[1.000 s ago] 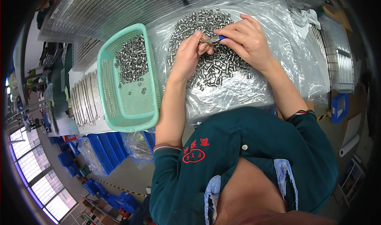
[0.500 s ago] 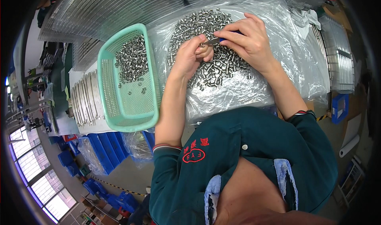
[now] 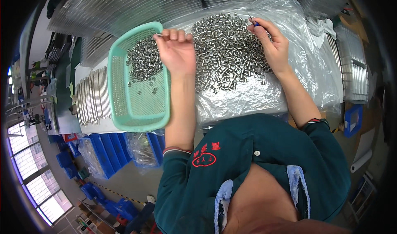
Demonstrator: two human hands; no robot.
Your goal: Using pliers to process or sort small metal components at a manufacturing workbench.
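My left hand (image 3: 178, 52) is over the right rim of a pale green plastic basket (image 3: 116, 117), palm turned up. Thumb and forefinger pinch a small shiny metal sleeve (image 3: 159, 35), mostly hidden by the fingertips. Below it in the basket lies a heap of similar metal sleeves (image 3: 142, 62). My right hand (image 3: 273, 45) is closed on a small knife (image 3: 257, 24) with a blue handle, its thin blade pointing up and away. This hand is above the right edge of a large pile of short metal sleeves (image 3: 225, 54).
Clear plastic sheeting (image 3: 244, 104) lies under the pile. Stacked clear trays (image 3: 144, 4) stand along the back. Left of the basket are rows of metal rods (image 3: 93, 97). More clear trays (image 3: 351, 66) stand at the right, and blue bins (image 3: 109, 153) are below the table's left front.
My left hand has moved left from the pile to the basket with a sleeve in its fingertips. My right hand has drawn the knife away, slightly right and up.
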